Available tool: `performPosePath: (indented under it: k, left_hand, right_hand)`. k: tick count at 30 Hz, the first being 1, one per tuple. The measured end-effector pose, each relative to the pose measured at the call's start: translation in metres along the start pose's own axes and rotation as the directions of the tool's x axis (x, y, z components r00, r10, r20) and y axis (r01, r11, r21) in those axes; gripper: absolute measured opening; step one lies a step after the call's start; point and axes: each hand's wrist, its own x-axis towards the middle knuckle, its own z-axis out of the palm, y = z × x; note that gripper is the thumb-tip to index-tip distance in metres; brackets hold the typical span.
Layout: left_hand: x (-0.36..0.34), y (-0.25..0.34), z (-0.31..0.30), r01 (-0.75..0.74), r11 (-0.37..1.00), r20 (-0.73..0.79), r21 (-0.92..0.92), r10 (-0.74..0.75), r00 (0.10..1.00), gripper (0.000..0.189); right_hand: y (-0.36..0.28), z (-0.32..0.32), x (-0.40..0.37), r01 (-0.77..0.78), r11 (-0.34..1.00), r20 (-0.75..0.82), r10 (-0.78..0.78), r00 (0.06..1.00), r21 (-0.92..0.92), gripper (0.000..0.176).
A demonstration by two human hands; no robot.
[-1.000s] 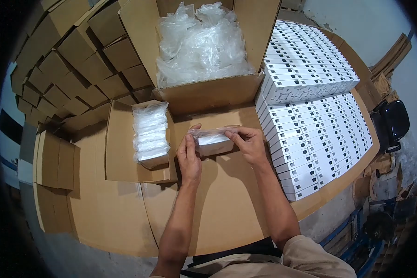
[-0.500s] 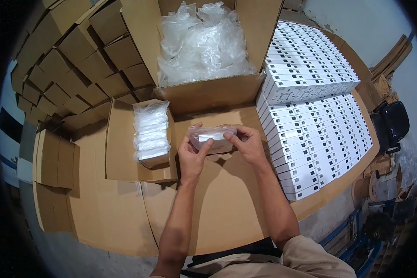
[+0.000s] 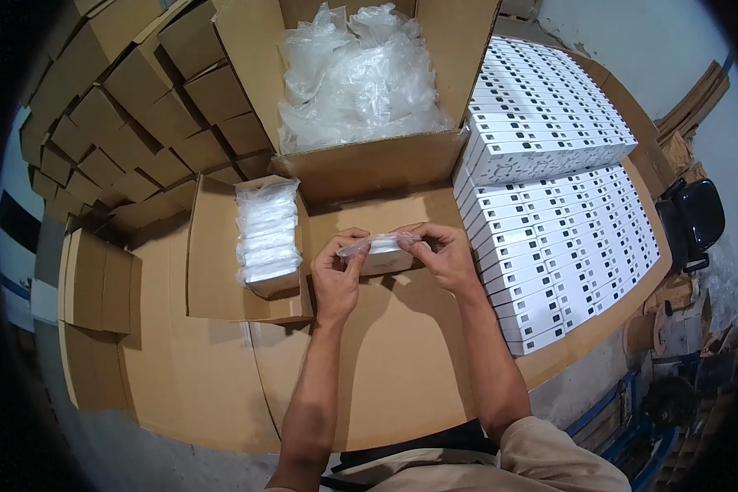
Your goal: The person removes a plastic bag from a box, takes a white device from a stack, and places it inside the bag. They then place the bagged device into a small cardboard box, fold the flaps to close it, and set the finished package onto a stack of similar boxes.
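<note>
A small white box (image 3: 387, 259) sits inside a clear plastic bag (image 3: 355, 248) over the cardboard surface in front of me. My left hand (image 3: 336, 275) pinches the bag's left edge between thumb and fingers. At the right end of the bag, my right hand (image 3: 444, 258) has its thumb and fingers closed on the plastic. The bag's upper edge is gathered along the top of the box. Left of my hands, an open carton (image 3: 209, 283) holds a row of bagged packs (image 3: 269, 234).
A large carton (image 3: 377, 168) full of loose clear plastic bags (image 3: 361, 82) stands behind my hands. Stacked white boxes (image 3: 566, 238) fill the right side. Brown cardboard boxes (image 3: 139, 86) are piled at the far left, and a black chair (image 3: 697, 215) stands beyond the right edge.
The bag's top edge, standing up and spread wide before, is now folded down and gathered over the box. Both hands have turned slightly, still holding the plastic.
</note>
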Motion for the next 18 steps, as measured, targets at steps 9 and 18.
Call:
performPosePath:
  k: [9, 18]
  left_hand:
    - [0.001, 0.004, 0.011, 0.057, 0.996, -0.158, 0.069, -0.046, 0.986, 0.013]
    - [0.006, -0.008, 0.012, 0.076, 0.997, -0.216, 0.015, -0.071, 0.974, 0.023]
  right_hand:
    - [0.012, -0.001, 0.001, -0.032, 0.999, -0.082, 0.030, 0.996, -0.018, 0.015]
    - [-0.012, 0.015, -0.003, 0.182, 0.980, -0.102, -0.173, 0.980, 0.082, 0.027]
